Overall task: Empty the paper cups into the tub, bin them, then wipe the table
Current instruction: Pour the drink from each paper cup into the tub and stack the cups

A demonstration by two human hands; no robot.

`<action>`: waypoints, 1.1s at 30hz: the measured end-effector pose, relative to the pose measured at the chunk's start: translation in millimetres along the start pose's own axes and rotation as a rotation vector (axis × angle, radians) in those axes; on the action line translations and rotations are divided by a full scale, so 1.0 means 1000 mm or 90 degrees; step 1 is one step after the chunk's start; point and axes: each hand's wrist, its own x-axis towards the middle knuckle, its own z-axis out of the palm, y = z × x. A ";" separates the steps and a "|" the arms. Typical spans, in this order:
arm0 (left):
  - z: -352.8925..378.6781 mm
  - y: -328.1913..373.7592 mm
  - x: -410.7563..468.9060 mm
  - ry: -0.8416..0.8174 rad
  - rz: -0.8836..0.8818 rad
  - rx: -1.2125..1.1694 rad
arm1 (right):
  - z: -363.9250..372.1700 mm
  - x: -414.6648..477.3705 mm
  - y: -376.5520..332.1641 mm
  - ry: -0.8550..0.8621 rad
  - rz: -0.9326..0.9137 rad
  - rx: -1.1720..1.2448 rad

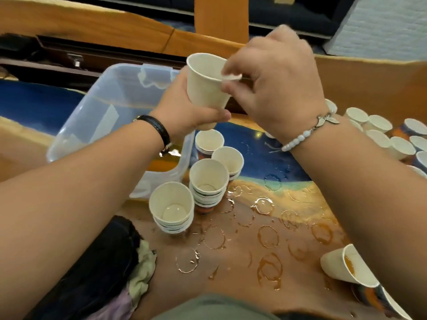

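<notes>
My left hand (184,112) grips a white paper cup (204,86) by its lower body, held up above the table beside the clear plastic tub (101,116). My right hand (277,84) pinches the rim of that same cup with thumb and fingers. Below stand several stacks of nested empty cups (209,181). A crowd of more cups (390,139) sits at the right. One cup with brown liquid (344,265) lies tipped at the lower right. The table (242,248) is wet with brown ring stains.
A crumpled cloth (142,271) lies on a dark bag (92,273) at the lower left. A wooden post (220,17) and bench stand behind the table. A cardboard box wall (369,84) rises at the right.
</notes>
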 end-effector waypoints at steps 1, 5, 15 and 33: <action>-0.014 -0.003 -0.002 0.038 -0.013 0.035 | 0.005 0.006 -0.005 0.001 0.051 0.020; -0.064 -0.018 -0.014 0.122 -0.042 0.159 | 0.039 0.021 -0.023 -0.068 0.212 0.076; -0.111 -0.057 -0.021 0.047 -0.154 0.410 | 0.140 -0.006 -0.080 -0.406 0.308 0.152; -0.093 -0.061 0.009 -0.338 -0.311 1.054 | 0.136 -0.007 -0.080 -0.463 0.320 0.124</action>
